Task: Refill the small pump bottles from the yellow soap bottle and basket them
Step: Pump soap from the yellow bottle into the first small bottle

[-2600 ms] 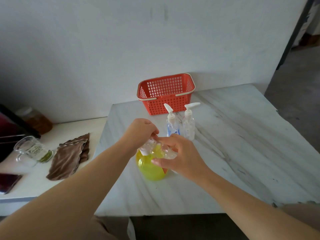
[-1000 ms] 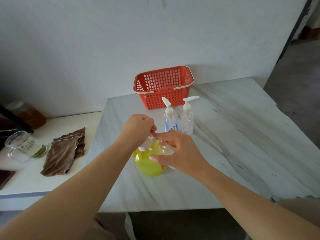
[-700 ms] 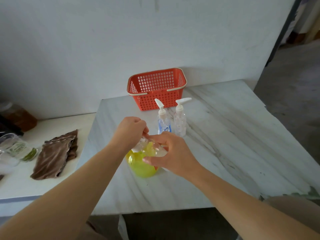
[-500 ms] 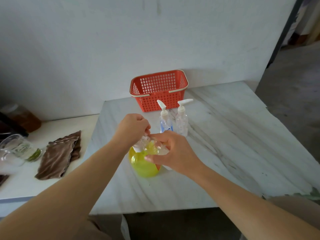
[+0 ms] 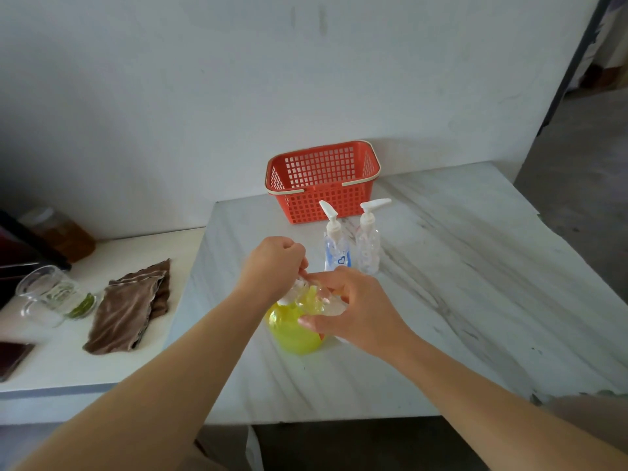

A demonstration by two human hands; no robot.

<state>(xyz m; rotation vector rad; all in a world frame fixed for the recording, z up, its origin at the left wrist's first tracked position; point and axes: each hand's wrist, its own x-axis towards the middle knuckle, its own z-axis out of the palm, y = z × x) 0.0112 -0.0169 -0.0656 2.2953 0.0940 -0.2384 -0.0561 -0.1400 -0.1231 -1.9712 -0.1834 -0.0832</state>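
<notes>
Both hands meet over the yellow soap bottle (image 5: 291,332), which stands on the marble desk (image 5: 475,300) near its front edge. Only its rounded yellow lower body shows; its neck and top are hidden beneath the hands.

The left hand (image 5: 272,263) is curled into a fist from above, with its fingertips closed on a white pump head (image 5: 293,294). Only a small pale patch of that head shows. It cannot be told whether it belongs to the yellow bottle or to the smaller one.

The right hand (image 5: 360,312) is wrapped round a small clear bottle (image 5: 323,302), held tilted against the top of the yellow bottle. Fingers and glare cover most of it, so its opening and fill level cannot be made out.

Behind the hands, two more pump bottles stand upright just beside each other. One is a blue-labelled bottle (image 5: 336,249) and the other a plain clear bottle (image 5: 368,244). Their contents are hard to read.

The red basket (image 5: 323,181) sits behind them against the wall.

To the left, a lower white desk (image 5: 68,365) carries a crumpled brown cloth (image 5: 131,307), a glass mug (image 5: 47,294) and a blurred amber jar (image 5: 59,232). A dark flat object (image 5: 13,356) on it is cut off by the frame edge.
</notes>
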